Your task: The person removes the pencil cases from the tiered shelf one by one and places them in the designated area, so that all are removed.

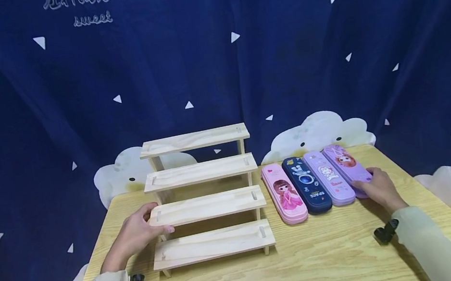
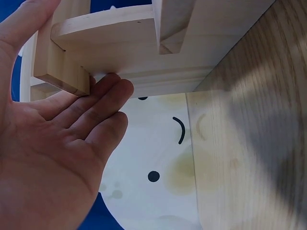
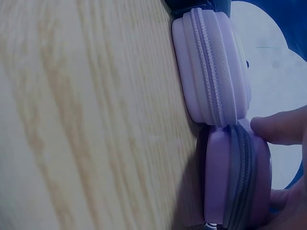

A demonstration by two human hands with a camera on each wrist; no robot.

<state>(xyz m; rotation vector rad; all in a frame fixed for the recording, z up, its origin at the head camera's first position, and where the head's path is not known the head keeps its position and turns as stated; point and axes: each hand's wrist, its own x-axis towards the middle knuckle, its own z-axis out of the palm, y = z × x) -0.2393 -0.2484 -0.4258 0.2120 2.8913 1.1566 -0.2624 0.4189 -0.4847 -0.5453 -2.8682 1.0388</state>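
Note:
A four-step wooden display rack (image 1: 206,206) stands left of centre on the table. My left hand (image 1: 138,231) holds the left end of its second step from the bottom, thumb along the front and fingers reaching behind and beneath the board. On the right, several zippered pencil cases lie side by side. My right hand (image 1: 381,187) grips the near end of the purple pencil case (image 1: 344,164) with a girl's picture, the outermost one. Touching it is the lilac rabbit case (image 3: 206,67); then come the navy space case (image 1: 306,184) and the pink case (image 1: 284,195).
The wooden table (image 1: 314,263) runs under everything, its back edge just behind the rack and cases. A dark blue curtain (image 1: 180,69) with white triangles and cloud shapes hangs behind. The pink case lies close to the rack's right side.

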